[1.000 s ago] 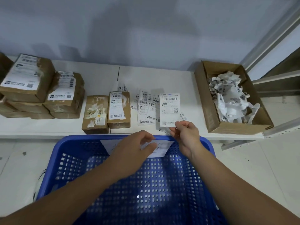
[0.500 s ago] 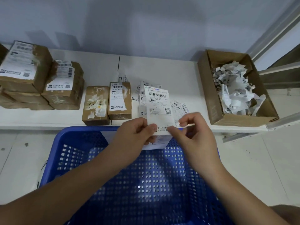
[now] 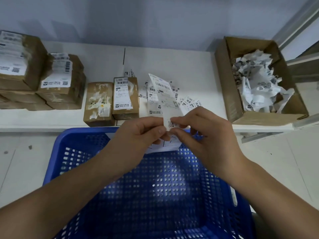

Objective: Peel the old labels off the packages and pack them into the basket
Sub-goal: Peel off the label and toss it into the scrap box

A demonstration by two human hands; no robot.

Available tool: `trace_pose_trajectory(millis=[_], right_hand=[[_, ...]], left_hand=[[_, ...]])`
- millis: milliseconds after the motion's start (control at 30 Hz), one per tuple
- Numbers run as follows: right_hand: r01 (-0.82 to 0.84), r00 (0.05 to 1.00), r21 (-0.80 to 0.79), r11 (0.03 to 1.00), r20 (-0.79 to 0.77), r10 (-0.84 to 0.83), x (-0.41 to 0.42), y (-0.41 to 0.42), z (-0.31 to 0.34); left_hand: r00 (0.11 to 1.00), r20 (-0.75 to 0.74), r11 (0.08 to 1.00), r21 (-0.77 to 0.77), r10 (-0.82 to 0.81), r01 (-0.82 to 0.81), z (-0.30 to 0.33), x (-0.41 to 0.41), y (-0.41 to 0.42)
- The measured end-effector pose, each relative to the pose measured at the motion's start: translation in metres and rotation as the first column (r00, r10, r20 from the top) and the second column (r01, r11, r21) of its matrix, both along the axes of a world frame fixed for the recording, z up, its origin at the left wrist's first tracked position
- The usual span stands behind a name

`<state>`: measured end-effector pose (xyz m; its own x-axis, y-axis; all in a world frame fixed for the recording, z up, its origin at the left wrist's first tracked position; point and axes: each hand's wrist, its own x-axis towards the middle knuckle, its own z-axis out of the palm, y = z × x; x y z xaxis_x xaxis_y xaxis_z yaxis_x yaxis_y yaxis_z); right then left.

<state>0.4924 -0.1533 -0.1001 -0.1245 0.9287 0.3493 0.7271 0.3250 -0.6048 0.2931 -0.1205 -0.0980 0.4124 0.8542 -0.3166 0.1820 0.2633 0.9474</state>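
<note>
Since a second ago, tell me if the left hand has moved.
Yes. The left hand has risen off the basket's far rim toward the shelf edge, now pinching the label alongside the right hand.

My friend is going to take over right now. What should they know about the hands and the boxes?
Left hand and right hand both pinch the bottom of one loose label above the blue basket.
Basket holds no packages yet, only a paper sheet at its far rim.
One peeled package lies beside a labelled package on the shelf; stacked packages at the left keep their labels.
Scrap box at the right holds crumpled labels.
Left: peel the rest, pack all.
</note>
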Motion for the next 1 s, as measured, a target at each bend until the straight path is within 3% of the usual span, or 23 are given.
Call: trace_pose_trajectory(millis=[300, 1000], right_hand=[[-0.044, 0.997, 0.038, 0.998, -0.066, 0.047, -0.0023, 0.0027, -0.0001], [-0.046, 0.992, -0.027, 0.999, -0.119, 0.042, -0.0067, 0.0008, -0.0012]], left_hand=[[0.990, 0.110, 0.996, -0.033, 0.082, -0.079, -0.0028, 0.0012, 0.0027], [0.997, 0.054, 0.993, 0.109, 0.048, -0.054, 0.0031, 0.0025, 0.0002]])
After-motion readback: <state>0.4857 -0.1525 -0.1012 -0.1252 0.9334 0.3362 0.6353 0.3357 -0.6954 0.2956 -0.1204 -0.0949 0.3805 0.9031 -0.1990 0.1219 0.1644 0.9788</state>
